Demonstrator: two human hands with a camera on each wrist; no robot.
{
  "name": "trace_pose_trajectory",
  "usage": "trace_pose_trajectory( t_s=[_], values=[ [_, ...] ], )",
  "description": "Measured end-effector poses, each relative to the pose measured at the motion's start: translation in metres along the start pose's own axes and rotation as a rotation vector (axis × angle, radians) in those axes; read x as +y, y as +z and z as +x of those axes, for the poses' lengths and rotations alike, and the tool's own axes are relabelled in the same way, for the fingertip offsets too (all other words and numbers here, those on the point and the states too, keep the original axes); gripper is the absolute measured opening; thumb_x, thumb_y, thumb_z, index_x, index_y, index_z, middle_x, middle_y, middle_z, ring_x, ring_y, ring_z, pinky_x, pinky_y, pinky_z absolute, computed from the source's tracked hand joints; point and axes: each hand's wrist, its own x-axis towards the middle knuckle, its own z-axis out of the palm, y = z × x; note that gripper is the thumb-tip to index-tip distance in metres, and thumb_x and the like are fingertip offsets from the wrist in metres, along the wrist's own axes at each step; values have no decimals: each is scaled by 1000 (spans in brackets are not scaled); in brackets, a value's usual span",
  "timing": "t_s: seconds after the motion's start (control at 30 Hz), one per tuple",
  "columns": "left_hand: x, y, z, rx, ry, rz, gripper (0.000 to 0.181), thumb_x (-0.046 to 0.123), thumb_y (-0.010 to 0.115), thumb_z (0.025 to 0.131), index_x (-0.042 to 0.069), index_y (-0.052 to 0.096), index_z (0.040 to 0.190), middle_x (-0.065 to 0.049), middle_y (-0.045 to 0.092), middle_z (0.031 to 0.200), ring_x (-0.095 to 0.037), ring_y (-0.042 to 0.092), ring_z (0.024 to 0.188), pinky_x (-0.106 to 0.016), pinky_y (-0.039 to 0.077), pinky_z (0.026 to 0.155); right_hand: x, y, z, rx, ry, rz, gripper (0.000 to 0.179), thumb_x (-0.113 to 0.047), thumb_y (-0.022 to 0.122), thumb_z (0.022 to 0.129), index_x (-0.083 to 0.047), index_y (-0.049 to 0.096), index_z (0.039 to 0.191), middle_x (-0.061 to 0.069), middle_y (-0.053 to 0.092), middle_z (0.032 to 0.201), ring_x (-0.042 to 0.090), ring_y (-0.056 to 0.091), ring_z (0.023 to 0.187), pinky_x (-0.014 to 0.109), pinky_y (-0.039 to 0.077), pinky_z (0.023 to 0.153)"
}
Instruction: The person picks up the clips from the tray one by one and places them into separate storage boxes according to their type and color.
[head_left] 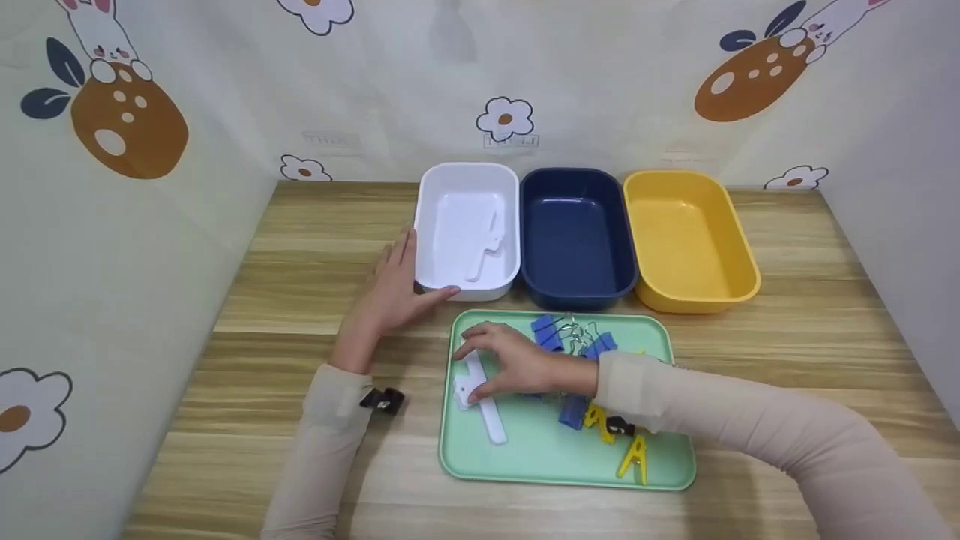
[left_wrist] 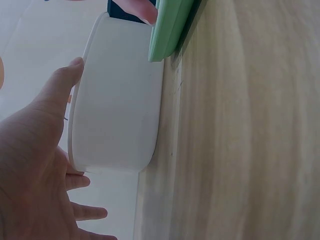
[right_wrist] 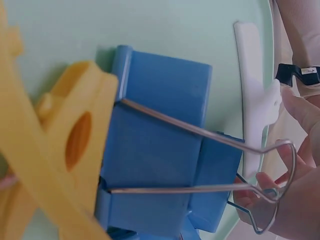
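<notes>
My left hand (head_left: 386,296) rests with its fingers extended against the left side of the white bin (head_left: 489,292), the thumb at the front rim. Inside that bin lies a white plastic strip (head_left: 475,264) with a side tab. Over the left part of the green tray (head_left: 525,454), my right hand (head_left: 517,361) reaches across a similar white strip (head_left: 491,421). Its thumb is right at the tab (right_wrist: 272,102), and the fingers are spread apart toward the strip's far end. Blue binder clips (head_left: 572,412) and yellow clothespins (head_left: 634,459) lie beneath and beside the right forearm, which partly hides them.
A navy bin (head_left: 577,300) and a yellow bin (head_left: 694,304) stand in a row to the right of the white one, behind the tray. More binder clips (head_left: 547,334) with wire handles lie at the tray's back. A patterned wall covering (head_left: 390,97) rises behind the wooden table (head_left: 255,390).
</notes>
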Motion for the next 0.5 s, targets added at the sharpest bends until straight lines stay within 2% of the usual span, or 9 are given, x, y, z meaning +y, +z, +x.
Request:
trace_pose_trajectory(
  t_s=[0.27, 0.5],
  values=[
    [2, -1, -1, -10, -16, -29, 126, 77, 64, 90, 4, -2, 169, -17, 1, 178, -45, 5, 162, -58, 13, 131, 0, 3, -2, 9, 19, -32, 52, -17, 96, 75, -3, 76, 121, 26, 51, 152, 45, 44, 142, 56, 36, 121],
    [2, -1, -1, -11, -17, -31, 126, 77, 64, 89, 5, -2, 169, -18, 1, 177, -46, 6, 161, -60, 14, 130, 0, 7, -1, 16, 44, -38, 44, -17, 96, 74, -4, 78, 112, 26, 48, 155, 45, 42, 144, 56, 35, 122]
  ],
)
